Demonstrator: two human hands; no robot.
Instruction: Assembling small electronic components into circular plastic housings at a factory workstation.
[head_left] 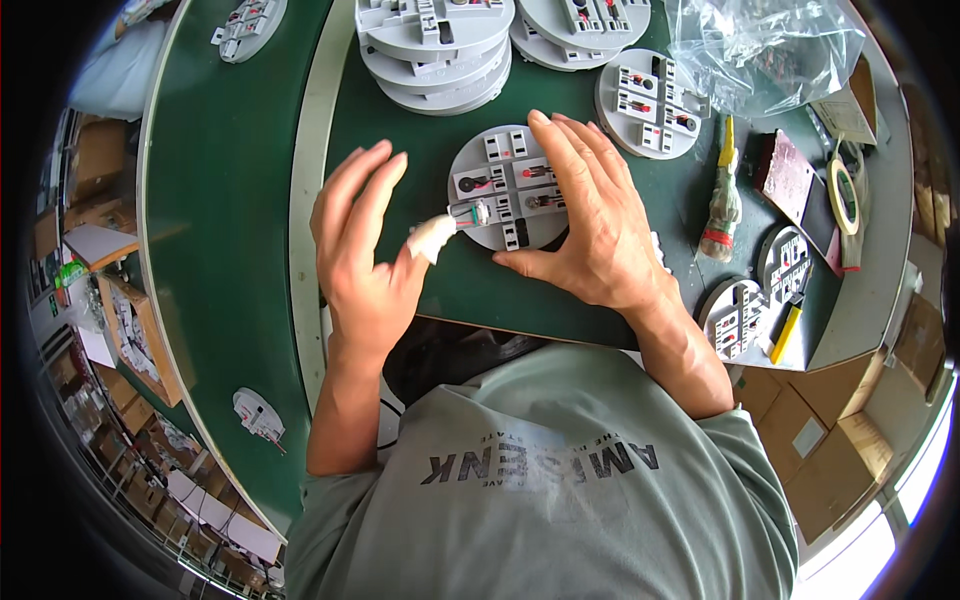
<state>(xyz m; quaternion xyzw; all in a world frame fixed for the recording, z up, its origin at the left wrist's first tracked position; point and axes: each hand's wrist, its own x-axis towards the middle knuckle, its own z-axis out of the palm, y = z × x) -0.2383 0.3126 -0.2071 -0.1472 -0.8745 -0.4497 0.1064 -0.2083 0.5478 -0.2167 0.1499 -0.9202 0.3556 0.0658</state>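
Note:
A round grey plastic base [515, 170] with raised terminal blocks and small red and black parts lies on the green table in front of me. My right hand [600, 225] spans its right side, fingers stretched past the far edge and thumb by the near edge. Whether it touches the base is hard to tell. My left hand [365, 255] is open at the base's left, its thumb wrapped in white material [432, 238]. That thumb is close to a small clear-and-green part with a red wire [470, 214] at the base's left edge.
Stacked grey bases [435, 75] stand at the back, with another base [648, 105] to their right. A clear plastic bag [765, 55], a wrapped hand tool [722, 205], a tape roll [843, 197] and a yellow-handled tool [787, 335] lie right. A green belt [225, 200] runs along the left.

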